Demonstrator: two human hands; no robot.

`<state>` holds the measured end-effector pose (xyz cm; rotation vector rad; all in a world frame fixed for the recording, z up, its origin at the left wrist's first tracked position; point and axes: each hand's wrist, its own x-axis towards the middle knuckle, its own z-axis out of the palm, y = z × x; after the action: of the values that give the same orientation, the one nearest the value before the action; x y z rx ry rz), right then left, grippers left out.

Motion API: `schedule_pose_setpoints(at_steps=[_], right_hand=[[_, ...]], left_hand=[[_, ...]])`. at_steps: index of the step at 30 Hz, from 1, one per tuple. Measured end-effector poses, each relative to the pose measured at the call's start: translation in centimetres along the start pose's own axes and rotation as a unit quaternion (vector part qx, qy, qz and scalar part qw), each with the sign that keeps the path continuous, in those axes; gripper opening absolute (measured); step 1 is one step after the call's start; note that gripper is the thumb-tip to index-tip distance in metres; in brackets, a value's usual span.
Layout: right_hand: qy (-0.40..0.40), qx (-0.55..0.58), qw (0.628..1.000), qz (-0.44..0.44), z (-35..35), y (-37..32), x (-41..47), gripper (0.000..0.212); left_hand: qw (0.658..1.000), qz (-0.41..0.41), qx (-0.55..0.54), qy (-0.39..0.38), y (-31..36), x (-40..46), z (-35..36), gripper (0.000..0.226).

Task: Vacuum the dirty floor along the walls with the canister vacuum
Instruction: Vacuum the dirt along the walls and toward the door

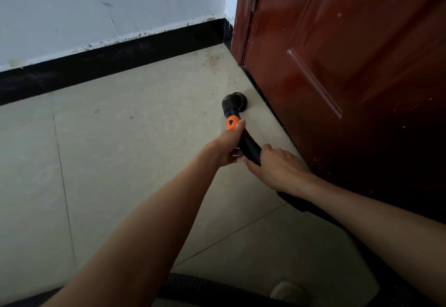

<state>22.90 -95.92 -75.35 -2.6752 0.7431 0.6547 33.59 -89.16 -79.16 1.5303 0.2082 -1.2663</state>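
my left hand (229, 147) grips the wand (248, 145) just behind its orange collar (232, 123), my right hand (277, 164) wrapped round it lower down. the brush head (235, 104) sits on the floor (144, 162) near the door (350, 89) bottom. if i push too far right the bristles could scuff the door; the gritty corner dirt (213, 59) ahead might scatter, and the hose (193, 285) by my feet could snag.

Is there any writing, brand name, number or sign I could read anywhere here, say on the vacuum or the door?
None can be read.
The orange collar on the vacuum wand bears only a small dark teardrop-shaped mark, not a letter or number.
The black brush nozzle, the red-brown door, the white wall and the black baseboard show no text.
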Motion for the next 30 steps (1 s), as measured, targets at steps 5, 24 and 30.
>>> schedule_pose_setpoints(at_steps=[5,24,30], right_hand=[[-0.037,0.020,0.998,-0.043,0.1,-0.6,0.1,0.045],[-0.075,-0.026,0.992,-0.098,2.0,-1.2,-4.7,0.043],[-0.035,-0.036,0.997,-0.054,1.6,-0.5,-4.9,0.044]], left_hand=[[0.997,0.013,-0.056,0.053,-1.0,-0.5,-1.6,0.033],[0.989,0.009,-0.109,0.103,-7.2,-3.3,-2.5,0.033],[0.994,0.001,-0.110,0.018,-5.5,-3.4,-0.8,0.034]])
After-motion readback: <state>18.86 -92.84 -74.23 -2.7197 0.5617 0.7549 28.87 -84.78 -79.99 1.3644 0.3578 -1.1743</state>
